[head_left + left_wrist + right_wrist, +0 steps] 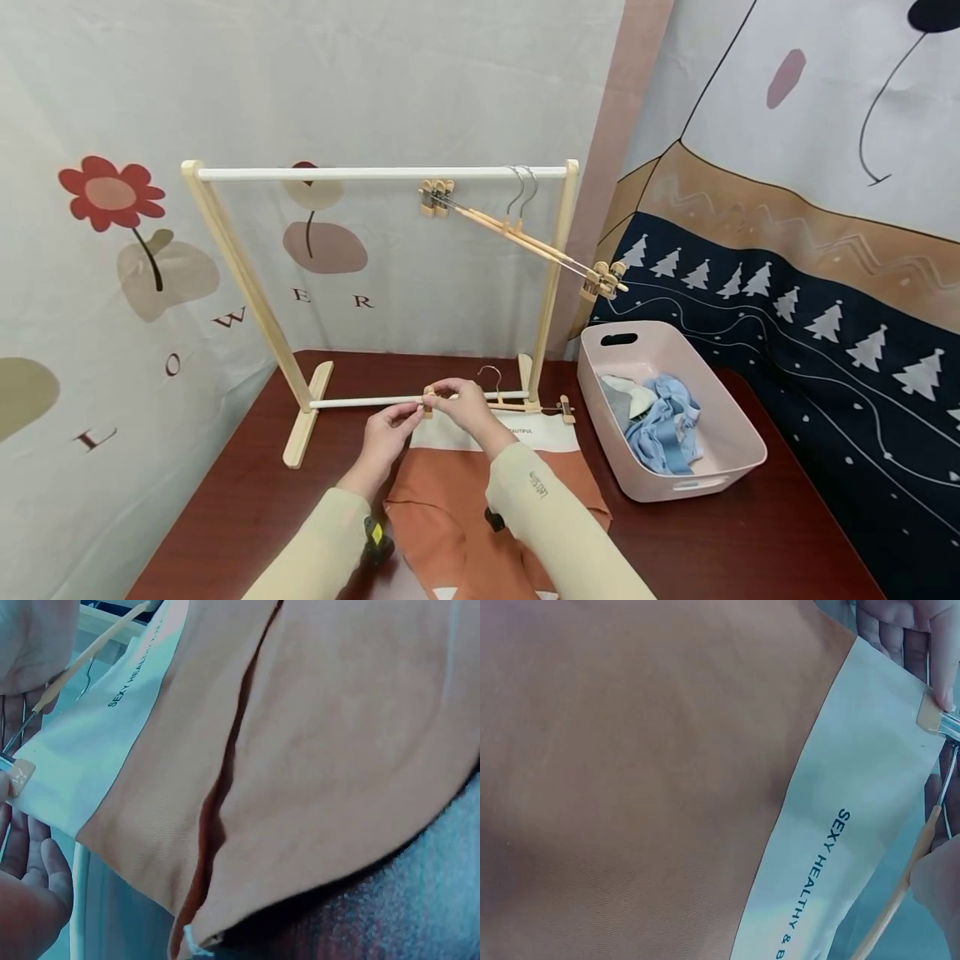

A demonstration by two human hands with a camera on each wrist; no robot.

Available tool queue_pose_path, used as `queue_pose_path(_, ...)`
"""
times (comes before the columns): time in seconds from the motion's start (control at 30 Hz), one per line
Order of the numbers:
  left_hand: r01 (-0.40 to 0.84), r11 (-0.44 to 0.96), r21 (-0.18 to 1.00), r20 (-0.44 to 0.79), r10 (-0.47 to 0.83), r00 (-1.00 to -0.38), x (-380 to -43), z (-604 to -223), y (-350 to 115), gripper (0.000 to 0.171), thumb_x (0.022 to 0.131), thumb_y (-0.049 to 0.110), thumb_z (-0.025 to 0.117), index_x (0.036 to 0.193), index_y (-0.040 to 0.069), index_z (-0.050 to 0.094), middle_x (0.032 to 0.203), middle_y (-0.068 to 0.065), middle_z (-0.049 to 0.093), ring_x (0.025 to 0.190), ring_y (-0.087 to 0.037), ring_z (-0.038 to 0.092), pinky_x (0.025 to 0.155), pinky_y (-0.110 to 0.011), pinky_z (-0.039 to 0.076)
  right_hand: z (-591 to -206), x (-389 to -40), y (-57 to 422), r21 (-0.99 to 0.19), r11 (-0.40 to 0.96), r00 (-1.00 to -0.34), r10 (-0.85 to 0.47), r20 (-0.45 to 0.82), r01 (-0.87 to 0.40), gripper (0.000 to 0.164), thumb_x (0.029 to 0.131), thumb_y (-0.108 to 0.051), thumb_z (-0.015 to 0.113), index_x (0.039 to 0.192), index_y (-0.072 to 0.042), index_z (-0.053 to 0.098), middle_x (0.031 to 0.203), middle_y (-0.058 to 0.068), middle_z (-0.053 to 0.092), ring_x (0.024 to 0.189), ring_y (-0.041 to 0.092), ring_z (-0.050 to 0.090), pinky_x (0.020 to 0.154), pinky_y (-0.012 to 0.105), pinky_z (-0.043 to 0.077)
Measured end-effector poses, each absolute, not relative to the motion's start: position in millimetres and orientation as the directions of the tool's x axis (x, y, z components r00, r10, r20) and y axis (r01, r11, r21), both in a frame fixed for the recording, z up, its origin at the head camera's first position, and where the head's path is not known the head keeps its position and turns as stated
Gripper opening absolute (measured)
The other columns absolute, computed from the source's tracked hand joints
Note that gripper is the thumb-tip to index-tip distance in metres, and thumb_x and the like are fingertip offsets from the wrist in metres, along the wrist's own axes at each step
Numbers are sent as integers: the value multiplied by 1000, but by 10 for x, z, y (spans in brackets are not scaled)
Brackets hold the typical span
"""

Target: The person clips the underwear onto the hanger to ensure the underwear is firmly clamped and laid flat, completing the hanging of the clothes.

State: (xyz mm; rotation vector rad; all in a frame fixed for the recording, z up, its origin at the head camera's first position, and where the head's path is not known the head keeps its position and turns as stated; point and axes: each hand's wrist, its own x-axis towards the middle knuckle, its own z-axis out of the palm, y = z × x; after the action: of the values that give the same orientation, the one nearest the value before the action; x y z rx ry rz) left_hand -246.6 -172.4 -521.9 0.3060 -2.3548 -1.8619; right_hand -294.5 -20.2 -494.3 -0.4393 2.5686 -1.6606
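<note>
Left hand (385, 439) and right hand (474, 408) pinch a small pale-wood clip (428, 403). A cream right sleeve (558, 521) partly hides the orange-and-white cloth garment (442, 479).

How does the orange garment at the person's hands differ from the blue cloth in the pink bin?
The orange garment is spread out, while the blue cloth lies bunched in the pink bin. The orange garment has a broad white band with dark lettering; no lettering shows on the blue cloth. The orange garment has hanger clips at its band; the blue cloth shows none. Both are fabric.
</note>
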Motion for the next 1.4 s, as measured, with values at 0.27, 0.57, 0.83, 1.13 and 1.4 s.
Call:
queue_pose_path(0.27,-114,346,931,-19,-268,-963,-2496,-5261,-1771,28,88,21,67,109,1,69,107,-15,68,92,-17,61,70,-19,47,-4937,-2867,-99,-843,494,-933,-359,26,-213,44,93,-31,60,132,-13,55,129,3,60,115,21,58,90,33,50)
queue_pose_path(0.57,-206,390,897,-96,-283,-954,-2594,-5238,-1828,27,91,20,63,110,1,68,109,-16,65,101,-26,58,75,-28,48,-4954,-2737,512,-737,600,-922,-378,82,-312,36,88,-12,60,124,-7,60,127,11,56,117,30,54,96,46,43)
queue_pose_path(0.83,-224,456,861,-83,-308,-948,-2639,-5213,-1769,24,90,15,62,107,-1,68,100,-17,66,96,-29,60,75,-33,49,-5070,-2527,1079,-595,778,-975,-217,47,-202,27,79,-5,58,106,-5,64,101,10,60,89,23,58,76,38,47)
queue_pose_path(1.13,-154,535,830,92,-406,-909,-2615,-5159,-1585,22,83,7,62,101,0,50,97,-20,50,88,-34,49,74,-42,41,-5106,-2444,1434,-468,883,-999,-46,-29,-27,28,82,-10,61,107,2,60,104,17,53,86,28,58,78,41,49)
queue_pose_path(1.4,76,704,706,267,-165,-950,-2668,-5068,-1061,25,80,7,67,102,8,57,98,-11,53,87,-27,53,72,-41,45,-5168,-2487,1530,-417,909,-998,-16,-60,11,32,89,-12,55,105,16,54,98,28,53,84,34,57,77,46,49)
